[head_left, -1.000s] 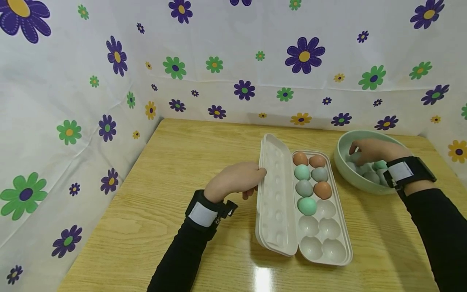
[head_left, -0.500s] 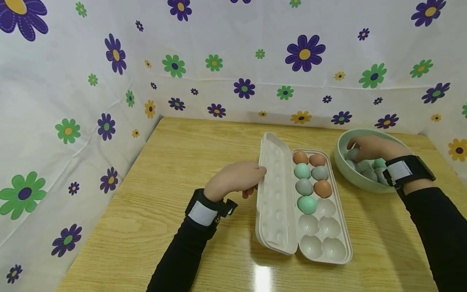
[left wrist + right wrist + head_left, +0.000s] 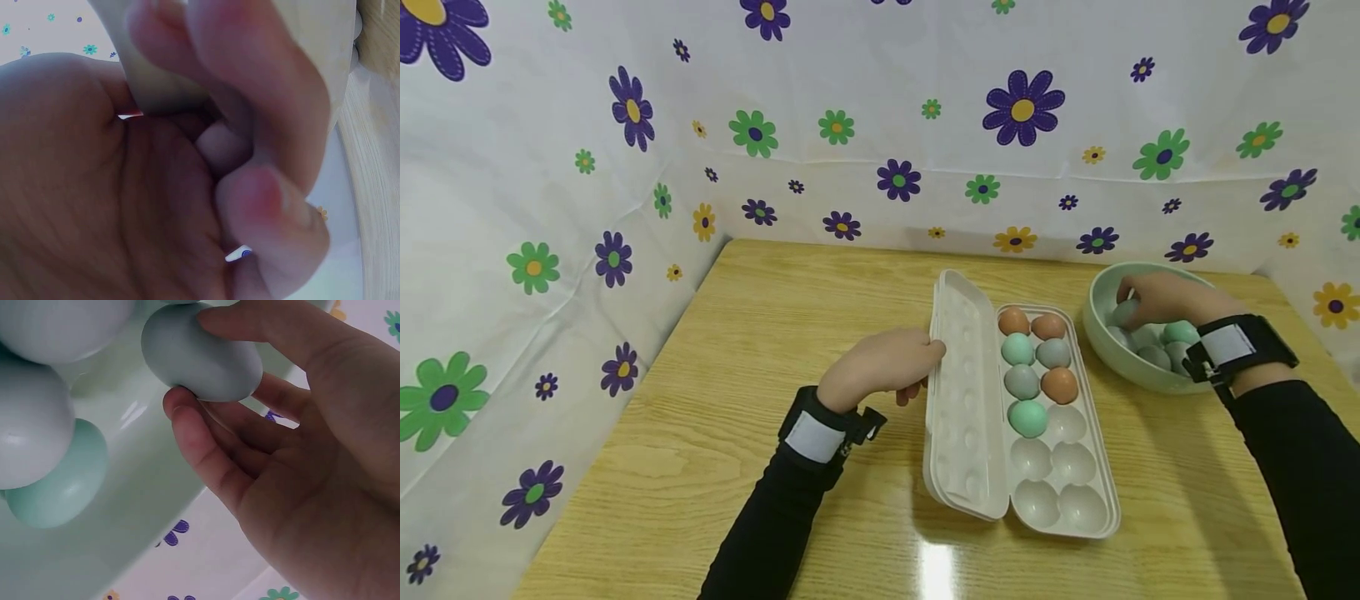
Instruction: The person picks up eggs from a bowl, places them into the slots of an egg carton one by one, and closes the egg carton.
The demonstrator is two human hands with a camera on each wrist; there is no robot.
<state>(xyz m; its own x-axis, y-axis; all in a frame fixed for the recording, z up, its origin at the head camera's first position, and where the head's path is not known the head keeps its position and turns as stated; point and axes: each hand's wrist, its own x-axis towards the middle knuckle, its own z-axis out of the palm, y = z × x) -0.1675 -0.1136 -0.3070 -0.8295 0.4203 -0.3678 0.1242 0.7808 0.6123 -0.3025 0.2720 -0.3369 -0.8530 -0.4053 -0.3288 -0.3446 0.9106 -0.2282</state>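
Observation:
My left hand (image 3: pixel 883 367) grips the outer edge of the raised lid (image 3: pixel 966 400) of a white egg carton (image 3: pixel 1112 517), fingers curled round it. The carton stands open on the table. Brown, mint-green and grey eggs (image 3: pixel 1022 382) fill its far cups, and the near cups are bare. Inside a pale green bowl (image 3: pixel 1112 354) at the right, my right hand (image 3: pixel 1168 300) holds a grey egg (image 3: pixel 200 356) between thumb and fingers, as the right wrist view shows. More grey eggs and a mint-green egg (image 3: pixel 65 478) lie in the bowl beneath it.
The wooden table (image 3: pixel 737 325) reaches back to a white flower-printed cloth (image 3: pixel 850 83) that hangs behind it and along the left side. The bowl stands close to the carton's far right corner.
The right hand has drawn the grey egg slightly upward among the others in the bowl. The left hand keeps its grip on the lid. The head view has shifted slightly.

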